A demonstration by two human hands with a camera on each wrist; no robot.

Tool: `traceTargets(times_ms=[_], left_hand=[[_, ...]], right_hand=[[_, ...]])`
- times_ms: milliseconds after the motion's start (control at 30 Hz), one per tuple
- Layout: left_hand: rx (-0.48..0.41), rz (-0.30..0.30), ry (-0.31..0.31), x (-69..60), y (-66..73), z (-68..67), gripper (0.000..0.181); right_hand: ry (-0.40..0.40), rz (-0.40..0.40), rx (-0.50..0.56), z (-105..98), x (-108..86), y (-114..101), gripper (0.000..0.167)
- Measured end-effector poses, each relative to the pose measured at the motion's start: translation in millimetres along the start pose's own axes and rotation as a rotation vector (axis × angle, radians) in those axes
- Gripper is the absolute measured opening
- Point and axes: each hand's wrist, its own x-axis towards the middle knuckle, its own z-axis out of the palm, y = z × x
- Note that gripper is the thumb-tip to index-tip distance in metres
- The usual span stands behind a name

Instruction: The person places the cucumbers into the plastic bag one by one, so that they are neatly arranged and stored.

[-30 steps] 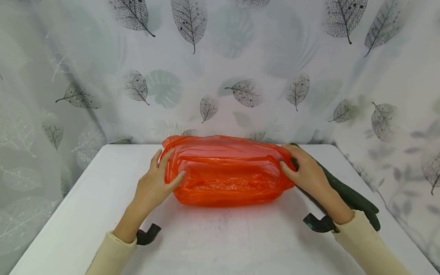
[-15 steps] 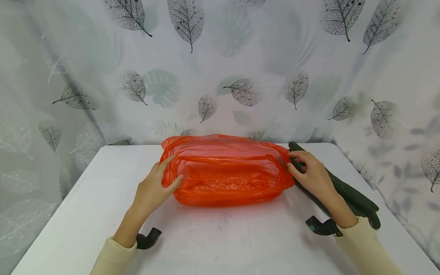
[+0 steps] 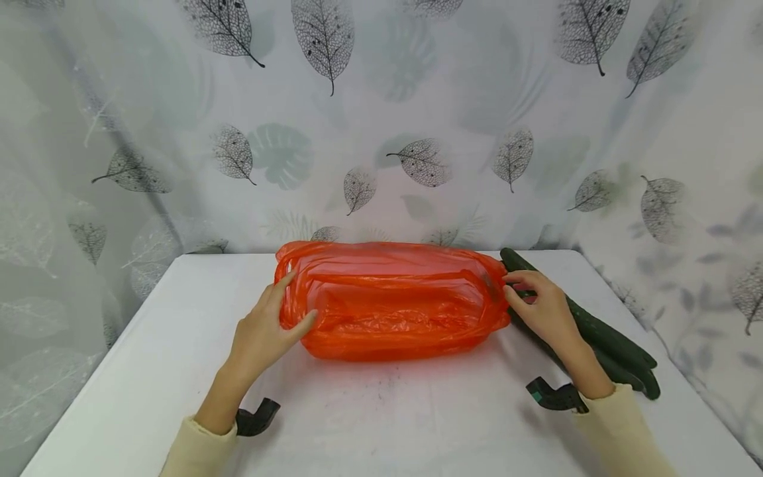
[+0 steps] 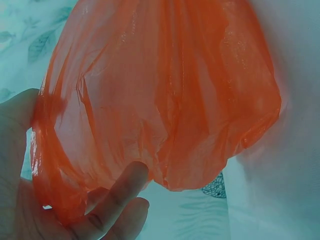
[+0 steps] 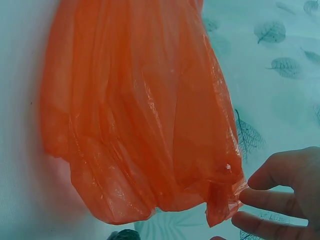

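The red bag [image 3: 393,311] sits between the two hands, touching the wide-spread left hand [image 3: 256,338] and the right hand [image 3: 548,311], whose fingers I can't tell are pinching or not

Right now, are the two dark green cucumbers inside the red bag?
No, the cucumbers lie outside it, on the white table to the right of the red bag.
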Motion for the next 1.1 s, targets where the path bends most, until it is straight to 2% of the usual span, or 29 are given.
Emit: traceTargets(times_ms=[267, 633, 1100], left_hand=[[-0.001, 0.025, 0.002, 2.7, 2.6, 3.6, 0.079], [0.010, 0.029, -0.005, -2.7, -4.6, 3.0, 0.078], [0.035, 0.022, -0.002, -0.8, -3.6, 5.2, 0.080]], right_hand=[[0.052, 0.031, -0.002, -1, 0.6, 8, 0.017], [0.096, 0.077, 0.005, 3, -3.9, 20, 0.019], [0.146, 0.102, -0.008, -9, -5.2, 32, 0.019]])
